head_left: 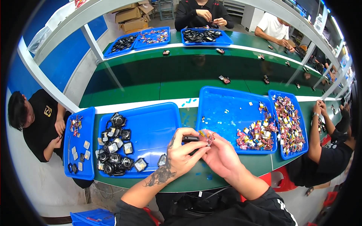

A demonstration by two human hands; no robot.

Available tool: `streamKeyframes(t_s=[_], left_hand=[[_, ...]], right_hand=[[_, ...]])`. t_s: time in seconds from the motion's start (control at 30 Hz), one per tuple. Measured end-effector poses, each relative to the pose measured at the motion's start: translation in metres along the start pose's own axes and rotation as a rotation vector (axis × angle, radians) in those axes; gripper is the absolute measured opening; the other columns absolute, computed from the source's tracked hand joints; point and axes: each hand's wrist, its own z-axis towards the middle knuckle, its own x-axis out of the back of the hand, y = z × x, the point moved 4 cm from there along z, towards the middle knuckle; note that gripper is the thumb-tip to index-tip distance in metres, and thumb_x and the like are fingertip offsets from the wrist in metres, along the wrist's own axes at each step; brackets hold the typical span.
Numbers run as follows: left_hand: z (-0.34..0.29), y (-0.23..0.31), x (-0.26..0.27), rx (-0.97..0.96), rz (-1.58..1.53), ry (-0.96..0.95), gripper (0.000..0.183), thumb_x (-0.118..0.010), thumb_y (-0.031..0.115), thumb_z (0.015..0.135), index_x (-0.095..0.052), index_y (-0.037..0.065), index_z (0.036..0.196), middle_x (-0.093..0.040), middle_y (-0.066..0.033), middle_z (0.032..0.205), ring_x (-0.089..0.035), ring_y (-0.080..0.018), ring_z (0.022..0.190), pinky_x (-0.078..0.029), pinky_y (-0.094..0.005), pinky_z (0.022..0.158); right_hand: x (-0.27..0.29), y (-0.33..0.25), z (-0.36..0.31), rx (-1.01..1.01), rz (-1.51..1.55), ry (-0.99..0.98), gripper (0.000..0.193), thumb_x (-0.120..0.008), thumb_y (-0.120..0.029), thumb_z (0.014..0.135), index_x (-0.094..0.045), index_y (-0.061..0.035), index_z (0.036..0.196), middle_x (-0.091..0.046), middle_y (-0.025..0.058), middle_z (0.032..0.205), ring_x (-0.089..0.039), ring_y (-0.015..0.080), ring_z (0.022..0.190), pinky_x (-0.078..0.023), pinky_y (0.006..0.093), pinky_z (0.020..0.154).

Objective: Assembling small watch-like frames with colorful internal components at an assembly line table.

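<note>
Close together over the bench's front edge, my two hands work on small parts. My left hand (pixel 183 152) is closed on a small black casing (pixel 190 139), its fingertips meeting those of my right hand. Between the fingertips of my right hand (pixel 225 156) is a small reddish electronic part (pixel 209 139) with a yellow bit, right beside the casing. Fingers hide whether the two are joined. Left of my hands, a blue tray (pixel 154 116) holds black watch-like casings (pixel 121 162), several with pale square pieces. On the right, another blue tray (pixel 217 124) holds similar reddish parts (pixel 260 133).
A narrow tray (pixel 281 145) full of reddish parts stands at the right, and a small tray (pixel 87 116) at the far left. Beyond runs a green conveyor (pixel 177 81) carrying scattered parts. Metal frame bars (pixel 88 41) rise around it. Co-workers sit left, right and opposite.
</note>
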Motion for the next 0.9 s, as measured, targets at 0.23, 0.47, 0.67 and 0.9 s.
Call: streamKeyframes(t_s=[0.23,0.47,0.67,0.9], left_hand=[[0.0,-0.004,0.002,0.216,-0.225,-0.063,0.015,-0.079,0.007,0.074,-0.072,0.007,0.087,-0.054,-0.0103,0.105,-0.061,-0.0203,0.09,-0.051,-0.0297,0.074],[-0.001,-0.012,0.002,0.232,-0.282,-0.088,0.014,-0.078,0.006,0.075,-0.073,0.007,0.087,-0.056,-0.0102,0.102,-0.06,-0.0209,0.091,-0.049,-0.0316,0.078],[-0.001,-0.008,0.001,0.227,-0.223,-0.094,0.015,-0.08,0.003,0.071,-0.073,0.005,0.085,-0.057,-0.0089,0.101,-0.059,-0.0168,0.087,-0.048,-0.0276,0.073],[-0.001,-0.002,0.001,-0.055,0.116,-0.097,0.018,-0.082,0.005,0.068,-0.073,0.006,0.084,-0.058,-0.009,0.098,-0.06,-0.0223,0.081,-0.051,-0.0318,0.069]], right_hand=[[-0.028,-0.052,-0.034,0.984,-1.366,0.049,0.017,-0.061,-0.006,0.089,-0.061,-0.002,0.105,-0.059,0.006,0.102,-0.056,0.0152,0.094,-0.046,0.0281,0.074],[-0.037,-0.048,-0.02,0.379,-1.231,-0.123,0.009,-0.069,-0.006,0.085,-0.068,-0.0002,0.093,-0.065,0.0066,0.09,-0.061,0.013,0.083,-0.048,0.0256,0.072],[-0.027,-0.048,-0.013,0.317,-0.99,-0.132,0.006,-0.07,-0.004,0.084,-0.07,0.0019,0.086,-0.065,0.0065,0.091,-0.061,0.0116,0.08,-0.048,0.0238,0.074],[-0.011,-0.046,0.002,0.02,-0.885,-0.148,0.009,-0.066,-0.012,0.088,-0.066,-0.0033,0.085,-0.063,0.0002,0.082,-0.056,0.0069,0.077,-0.045,0.0217,0.073]])
